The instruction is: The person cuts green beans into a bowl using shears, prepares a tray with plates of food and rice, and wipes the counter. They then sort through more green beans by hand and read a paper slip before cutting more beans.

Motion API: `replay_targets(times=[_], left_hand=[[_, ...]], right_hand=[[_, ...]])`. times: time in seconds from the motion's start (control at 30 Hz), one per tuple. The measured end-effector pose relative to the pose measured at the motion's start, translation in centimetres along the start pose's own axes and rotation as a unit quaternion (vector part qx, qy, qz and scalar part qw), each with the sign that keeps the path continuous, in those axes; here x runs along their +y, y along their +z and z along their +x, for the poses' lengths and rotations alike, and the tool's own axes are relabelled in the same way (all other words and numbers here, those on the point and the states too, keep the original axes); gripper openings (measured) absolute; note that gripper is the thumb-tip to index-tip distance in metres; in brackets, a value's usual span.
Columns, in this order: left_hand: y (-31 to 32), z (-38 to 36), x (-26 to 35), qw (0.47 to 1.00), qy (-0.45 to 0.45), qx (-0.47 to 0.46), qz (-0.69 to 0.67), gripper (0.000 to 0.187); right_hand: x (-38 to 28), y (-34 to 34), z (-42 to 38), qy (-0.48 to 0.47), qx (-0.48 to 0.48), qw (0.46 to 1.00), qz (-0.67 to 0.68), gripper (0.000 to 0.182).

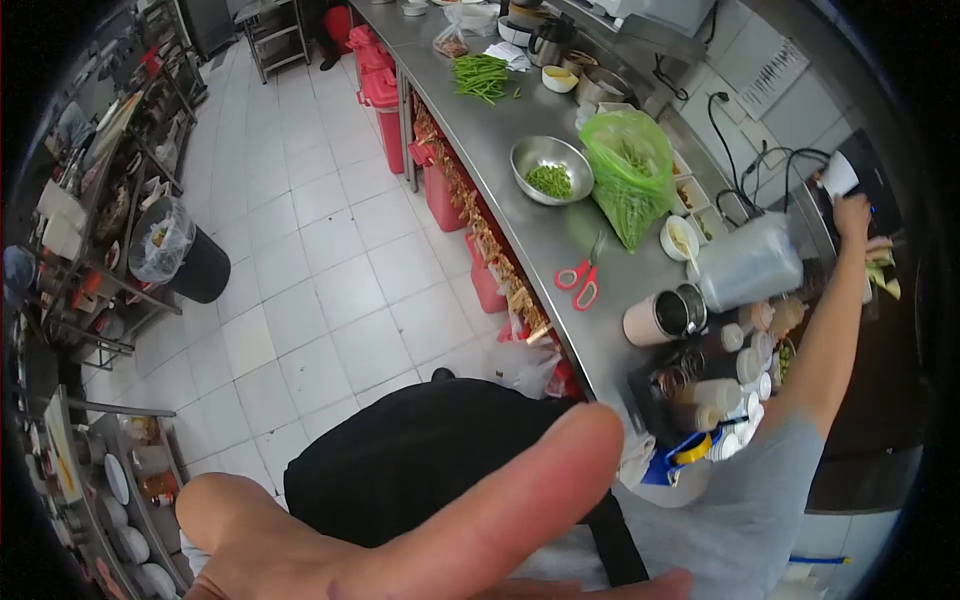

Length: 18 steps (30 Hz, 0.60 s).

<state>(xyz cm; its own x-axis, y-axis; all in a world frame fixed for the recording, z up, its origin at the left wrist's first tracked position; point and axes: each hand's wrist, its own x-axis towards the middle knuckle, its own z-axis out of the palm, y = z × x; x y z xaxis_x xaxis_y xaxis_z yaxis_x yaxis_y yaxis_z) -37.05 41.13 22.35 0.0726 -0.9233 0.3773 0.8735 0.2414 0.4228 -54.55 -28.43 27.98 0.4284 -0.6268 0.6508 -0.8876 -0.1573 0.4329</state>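
Very close to the camera, at the bottom, is my left hand (440, 530), its fingers apart and nothing seen in it. My right arm stretches to the far right, where my right hand (852, 215) is closed on a small white item (838, 175) whose kind is unclear. Below that hand lie pale and green vegetable pieces (882, 270). To its left, on the steel counter (520, 230), a clear plastic container (750, 262) lies beside a white bowl (680, 239).
Red-handled scissors (578, 283), a steel bowl of cut greens (551, 170), a green bag of vegetables (628, 170) and green beans (480, 77) are on the counter. Bottles (715, 395) crowd its near end. A black bin (185, 255) stands on the tiled floor at left.
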Motion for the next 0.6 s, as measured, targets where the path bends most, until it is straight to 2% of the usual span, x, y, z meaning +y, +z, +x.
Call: replay_targets(times=[0.03, 0.07, 0.13, 0.23, 0.27, 0.3, 0.33, 0.37, 0.4, 0.43, 0.47, 0.5, 0.53, 0.57, 0.6], left_hand=[[-0.9, 0.8, 1.1, 1.0, 0.001, -0.006, 0.007, 0.097], [-1.7, 1.6, 2.0, 1.0, 0.0, -0.011, 0.009, 0.096], [-4.0, 3.1, 3.9, 1.0, 0.003, -0.014, 0.014, 0.094], [-7.9, 4.7, 7.1, 0.998, 0.028, -0.019, 0.054, 0.091], [-9.6, 5.0, 8.4, 0.996, 0.044, -0.014, 0.082, 0.09], [-11.6, 5.3, 9.8, 0.991, 0.063, -0.001, 0.119, 0.089], [-13.8, 5.5, 11.3, 0.983, 0.084, 0.023, 0.162, 0.088], [-16.5, 5.5, 13.1, 0.967, 0.109, 0.066, 0.222, 0.087], [-19.6, 5.4, 15.0, 0.945, 0.125, 0.118, 0.278, 0.086], [-22.9, 5.4, 17.0, 0.919, 0.131, 0.183, 0.323, 0.085], [-26.5, 5.3, 18.8, 0.88, 0.11, 0.264, 0.378, 0.072], [-30.6, 5.1, 20.3, 0.878, 0.112, 0.307, 0.35, 0.063], [-34.9, 5.0, 21.4, 0.874, 0.112, 0.348, 0.321, 0.054], [-39.0, 5.1, 22.2, 0.868, 0.092, 0.384, 0.302, 0.051], [-43.3, 5.1, 22.9, 0.86, 0.07, 0.419, 0.284, 0.049]], right_hand=[[2.6, 6.0, 3.6, 0.032, -0.091, 0.982, 0.162, 0.057], [1.6, 3.7, 2.0, 0.083, -0.116, 0.977, 0.156, 0.057], [1.8, 2.1, 1.4, 0.099, -0.088, 0.974, 0.182, 0.061], [3.5, 3.2, 1.3, 0.046, -0.108, 0.987, 0.115, 0.062], [3.9, 3.4, 1.1, 0.05, -0.075, 0.992, 0.09, 0.062], [4.5, 3.3, 1.3, 0.066, -0.072, 0.995, -0.011, 0.063], [9.0, 6.8, 3.1, 0.008, 0.057, 0.997, -0.045, 0.066], [6.6, 1.7, 0.7, 0.047, 0.196, 0.978, -0.045, 0.066], [5.7, -1.7, -0.8, 0.078, 0.221, 0.972, -0.002, 0.068], [6.7, -3.0, -1.1, 0.057, 0.297, 0.953, -0.034, 0.059], [8.2, -3.9, -1.2, 0.035, 0.373, 0.925, -0.064, 0.054], [9.6, -4.9, -1.7, -0.006, 0.405, 0.902, -0.15, 0.048], [6.9, -7.9, -3.1, -0.009, 0.431, 0.895, 0.113, 0.046], [3.7, -11.0, -4.8, -0.001, 0.429, 0.889, 0.16, 0.047], [0.7, -14.1, -6.5, 0.015, 0.41, 0.899, 0.151, 0.047]])
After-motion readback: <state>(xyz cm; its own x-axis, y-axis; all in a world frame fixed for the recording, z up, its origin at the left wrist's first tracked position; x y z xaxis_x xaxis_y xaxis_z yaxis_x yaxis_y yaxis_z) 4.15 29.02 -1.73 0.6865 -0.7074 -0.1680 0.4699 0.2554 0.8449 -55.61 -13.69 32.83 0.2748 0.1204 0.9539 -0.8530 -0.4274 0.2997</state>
